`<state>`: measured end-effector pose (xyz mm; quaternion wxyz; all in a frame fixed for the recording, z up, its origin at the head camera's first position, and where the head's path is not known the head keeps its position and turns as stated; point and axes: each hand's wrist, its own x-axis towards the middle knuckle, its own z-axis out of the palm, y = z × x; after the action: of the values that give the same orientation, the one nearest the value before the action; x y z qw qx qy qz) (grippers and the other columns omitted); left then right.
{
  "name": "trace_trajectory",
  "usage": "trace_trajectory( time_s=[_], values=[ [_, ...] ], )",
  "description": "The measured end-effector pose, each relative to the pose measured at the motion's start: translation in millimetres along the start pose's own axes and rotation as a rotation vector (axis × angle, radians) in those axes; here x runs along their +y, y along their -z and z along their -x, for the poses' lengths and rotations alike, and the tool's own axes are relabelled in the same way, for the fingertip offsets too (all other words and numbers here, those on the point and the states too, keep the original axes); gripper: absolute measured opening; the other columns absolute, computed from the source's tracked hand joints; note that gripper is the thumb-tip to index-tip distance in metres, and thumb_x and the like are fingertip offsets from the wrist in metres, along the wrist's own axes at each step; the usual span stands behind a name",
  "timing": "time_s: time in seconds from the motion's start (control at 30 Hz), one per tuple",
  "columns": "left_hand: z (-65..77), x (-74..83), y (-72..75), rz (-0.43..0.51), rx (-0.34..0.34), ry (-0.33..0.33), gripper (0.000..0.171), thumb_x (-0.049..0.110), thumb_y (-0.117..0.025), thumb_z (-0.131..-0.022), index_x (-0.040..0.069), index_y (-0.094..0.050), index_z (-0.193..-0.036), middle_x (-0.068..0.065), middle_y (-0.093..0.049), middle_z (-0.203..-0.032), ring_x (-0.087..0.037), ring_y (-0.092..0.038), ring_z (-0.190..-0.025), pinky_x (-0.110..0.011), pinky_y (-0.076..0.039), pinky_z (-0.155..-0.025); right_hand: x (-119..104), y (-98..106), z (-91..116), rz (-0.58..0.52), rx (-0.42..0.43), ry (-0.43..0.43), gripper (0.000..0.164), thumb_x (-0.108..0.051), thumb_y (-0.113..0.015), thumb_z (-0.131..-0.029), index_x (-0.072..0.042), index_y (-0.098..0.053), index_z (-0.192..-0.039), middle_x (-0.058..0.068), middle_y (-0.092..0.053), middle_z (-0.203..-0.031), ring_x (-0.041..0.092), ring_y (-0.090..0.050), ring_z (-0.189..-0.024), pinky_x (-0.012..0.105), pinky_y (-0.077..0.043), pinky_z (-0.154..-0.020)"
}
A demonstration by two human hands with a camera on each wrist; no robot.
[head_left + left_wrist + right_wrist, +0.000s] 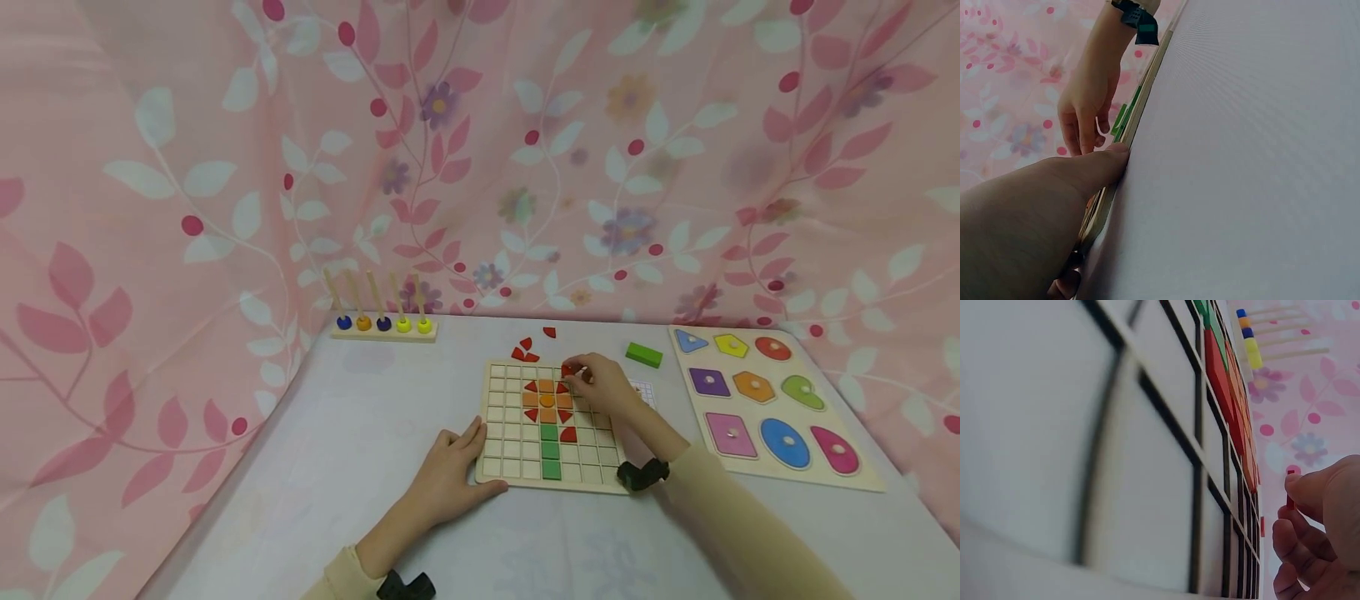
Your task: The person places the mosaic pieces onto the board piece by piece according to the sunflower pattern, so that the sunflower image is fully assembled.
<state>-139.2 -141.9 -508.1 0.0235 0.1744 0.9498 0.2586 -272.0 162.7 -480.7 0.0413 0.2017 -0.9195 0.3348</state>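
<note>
A wooden grid board [512, 454] lies on the white-covered table. My left hand [448, 468] rests at its near left corner, fingers along the left edge and thumb on the front edge. In the left wrist view the thumb [1107, 164] presses the board's rim. Over the board's far right part, my right hand [602, 383] pinches a small red piece [1290, 495] between thumb and finger. On the grid sit orange squares around an orange round piece [547, 401], red pieces at their corners, a red quarter-circle piece [568, 434] and a column of green squares [551, 451].
Several loose red pieces [527, 342] lie beyond the board. A green block [643, 355] and a partly hidden printed sheet [643, 390] are to its right. Farther right is a knobbed shape puzzle [750, 412]. A peg stand [383, 334] with coloured beads stands at the back left.
</note>
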Motion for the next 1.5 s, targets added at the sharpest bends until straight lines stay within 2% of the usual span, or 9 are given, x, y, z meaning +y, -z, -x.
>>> trace_trajectory(
  time_s=[0.47, 0.67, 1.03, 1.2, 1.37, 1.5],
  values=[
    [-0.9, -1.2, -1.3, -0.013, -0.003, 0.003, 0.100, 0.068, -0.075, -0.088, 0.006, -0.045, -0.160, -0.008, -0.036, -0.171, -0.013, -0.041, -0.101, -0.029, -0.041, -0.083, -18, 5, 43, -0.019, 0.026, -0.044, 0.029, -0.010, -0.075, -0.099, 0.001, -0.073, -0.126, 0.014, -0.074, -0.115, 0.020, -0.062, -0.089, 0.030, -0.051, -0.076],
    [-1.2, -1.6, -1.9, -0.013, 0.000, -0.004, 0.100, 0.069, -0.075, -0.088, 0.006, -0.045, -0.160, -0.008, -0.036, -0.171, -0.013, -0.041, -0.102, -0.029, -0.041, -0.082, -25, 9, 65, -0.032, 0.012, -0.039, 0.028, -0.008, -0.077, -0.097, 0.002, -0.075, -0.123, 0.009, -0.074, -0.106, 0.015, -0.057, -0.083, 0.025, -0.047, -0.068],
    [-0.6, -1.9, -0.7, -0.010, -0.001, -0.008, 0.100, 0.068, -0.075, -0.089, 0.006, -0.044, -0.160, -0.009, -0.035, -0.171, -0.014, -0.043, -0.103, -0.030, -0.042, -0.084, -29, 11, 98, 0.007, -0.054, -0.063, 0.024, -0.013, -0.078, -0.097, -0.003, -0.077, -0.119, -0.003, -0.064, -0.091, 0.012, -0.051, -0.078, 0.025, -0.044, -0.065],
    [-1.0, -2.8, -0.6, -0.008, -0.007, -0.007, 0.100, 0.069, -0.073, -0.089, 0.006, -0.044, -0.161, -0.008, -0.034, -0.171, -0.014, -0.042, -0.104, -0.030, -0.042, -0.085, -24, 5, 103, 0.002, -0.062, -0.071, 0.023, -0.013, -0.078, -0.097, -0.006, -0.077, -0.119, -0.004, -0.062, -0.092, 0.011, -0.051, -0.079, 0.024, -0.045, -0.067],
    [-1.4, -3.6, -1.5, -0.009, -0.008, -0.008, 0.101, 0.071, -0.072, -0.089, 0.006, -0.043, -0.161, -0.008, -0.034, -0.171, -0.013, -0.042, -0.103, -0.030, -0.042, -0.084, -16, -2, 104, 0.000, -0.017, -0.046, 0.024, -0.012, -0.080, -0.095, -0.006, -0.078, -0.118, -0.001, -0.066, -0.100, 0.010, -0.050, -0.080, 0.023, -0.044, -0.066],
    [-1.9, -3.3, -1.3, -0.005, -0.010, -0.003, 0.101, 0.071, -0.072, -0.089, 0.007, -0.043, -0.161, -0.007, -0.034, -0.172, -0.013, -0.041, -0.103, -0.030, -0.041, -0.084, -12, -5, 104, 0.002, 0.030, -0.021, 0.023, -0.013, -0.081, -0.094, -0.006, -0.078, -0.116, -0.001, -0.066, -0.098, 0.009, -0.049, -0.078, 0.023, -0.042, -0.065]
  ],
)
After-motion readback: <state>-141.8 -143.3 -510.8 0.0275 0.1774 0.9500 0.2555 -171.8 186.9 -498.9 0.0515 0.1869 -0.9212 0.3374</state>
